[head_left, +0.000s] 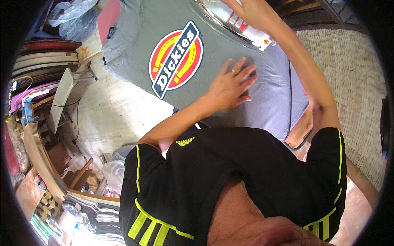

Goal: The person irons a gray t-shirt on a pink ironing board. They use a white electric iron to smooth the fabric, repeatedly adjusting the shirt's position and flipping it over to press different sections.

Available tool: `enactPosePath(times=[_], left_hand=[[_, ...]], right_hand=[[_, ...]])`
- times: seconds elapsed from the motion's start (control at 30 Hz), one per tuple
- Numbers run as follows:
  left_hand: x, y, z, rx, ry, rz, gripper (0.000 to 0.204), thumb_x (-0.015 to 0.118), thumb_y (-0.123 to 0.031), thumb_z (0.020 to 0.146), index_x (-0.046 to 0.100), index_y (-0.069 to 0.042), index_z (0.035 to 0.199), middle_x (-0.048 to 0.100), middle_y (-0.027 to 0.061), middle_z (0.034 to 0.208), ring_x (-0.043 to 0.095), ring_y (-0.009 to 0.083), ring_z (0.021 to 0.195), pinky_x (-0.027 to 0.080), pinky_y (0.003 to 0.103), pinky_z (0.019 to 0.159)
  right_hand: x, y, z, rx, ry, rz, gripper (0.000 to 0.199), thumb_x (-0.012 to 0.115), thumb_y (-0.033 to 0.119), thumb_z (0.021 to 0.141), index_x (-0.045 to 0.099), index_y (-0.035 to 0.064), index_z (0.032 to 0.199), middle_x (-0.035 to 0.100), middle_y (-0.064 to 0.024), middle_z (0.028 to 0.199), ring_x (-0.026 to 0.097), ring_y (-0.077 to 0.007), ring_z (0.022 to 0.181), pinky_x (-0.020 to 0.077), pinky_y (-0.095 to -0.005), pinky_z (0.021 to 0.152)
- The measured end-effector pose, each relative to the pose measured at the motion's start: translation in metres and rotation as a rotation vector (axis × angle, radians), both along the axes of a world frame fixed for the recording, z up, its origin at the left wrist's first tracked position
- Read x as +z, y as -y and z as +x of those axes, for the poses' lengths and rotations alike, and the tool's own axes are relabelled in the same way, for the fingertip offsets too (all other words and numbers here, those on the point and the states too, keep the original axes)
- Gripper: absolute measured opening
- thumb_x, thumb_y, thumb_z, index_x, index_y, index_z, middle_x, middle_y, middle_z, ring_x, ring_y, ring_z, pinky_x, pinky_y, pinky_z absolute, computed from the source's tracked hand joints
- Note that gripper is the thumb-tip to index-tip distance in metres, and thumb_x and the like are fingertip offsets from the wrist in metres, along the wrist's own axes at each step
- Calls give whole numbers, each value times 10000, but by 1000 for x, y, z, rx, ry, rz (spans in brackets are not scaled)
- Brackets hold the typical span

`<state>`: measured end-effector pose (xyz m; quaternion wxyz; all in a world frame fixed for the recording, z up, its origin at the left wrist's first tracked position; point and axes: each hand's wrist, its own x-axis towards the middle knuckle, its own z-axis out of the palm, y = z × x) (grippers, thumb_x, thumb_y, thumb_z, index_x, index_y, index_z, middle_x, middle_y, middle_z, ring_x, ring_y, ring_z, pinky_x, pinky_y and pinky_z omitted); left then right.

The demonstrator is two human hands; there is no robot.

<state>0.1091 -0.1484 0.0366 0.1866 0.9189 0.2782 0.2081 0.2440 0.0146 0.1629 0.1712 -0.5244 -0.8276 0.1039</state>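
Past stacked boards [45, 61] and a pale tiled floor [119, 100], the left hand [226, 91] lies fingers spread on soft gray cloth [135, 45] with a round, colourful print [176, 59]. Above it, on the cloth, a white, shiny-rimmed iron [230, 22] slants from upper left to its squared lower-right end; the right hand [257, 17] covers its top, grip cut off so I cannot tell its closure, left of a rough beige mat [342, 69].

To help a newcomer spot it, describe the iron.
Find the big grey cloth with the round red-and-yellow print. Up and right from the print, at the right hand, is the iron: glossy white, chrome-edged, with an orange dot, unlike the matt cloth.
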Motion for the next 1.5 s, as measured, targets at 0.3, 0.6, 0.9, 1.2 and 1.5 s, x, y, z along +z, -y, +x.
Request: enactPosePath(times=[0.3,0.6,0.9,1.2,1.5], left_hand=[[-5,2,-16,-30,87,31,469,707,-386,872,621,-174,1282,486,15,1482,346,311,1448,301,552,1148],[-12,1,-21,-162,210,-53,302,731,-213,847,681,-144,1136,593,-30,1331,460,221,1371,364,488,1111],[-4,5,-17,-157,159,-111,433,698,-246,874,616,-146,1287,456,46,1483,404,261,1402,321,496,1125],[4,28,51,-190,127,-43,650,730,-394,836,520,-178,1411,409,137,1513,340,374,1417,261,587,1098],[-16,125,191,-467,172,101,630,695,-502,847,547,-240,1400,408,162,1512,313,381,1442,203,617,1143]], right_hand=[[-7,59,42,47,10,-132,321,600,324,1000,575,8,1042,640,-235,800,632,-428,687,480,-453,606],[-14,54,50,-152,-7,15,337,623,361,982,596,31,1048,653,-231,800,644,-435,735,492,-459,626],[-11,-17,48,-286,-26,104,418,579,375,963,596,-42,954,650,-311,857,650,-488,848,509,-519,740],[-2,18,72,-194,-29,-41,509,547,425,983,620,-77,1031,661,-346,950,666,-483,927,516,-511,804],[-4,118,124,-178,-27,-76,471,576,389,962,625,-73,1039,668,-328,977,662,-483,914,517,-526,803]])
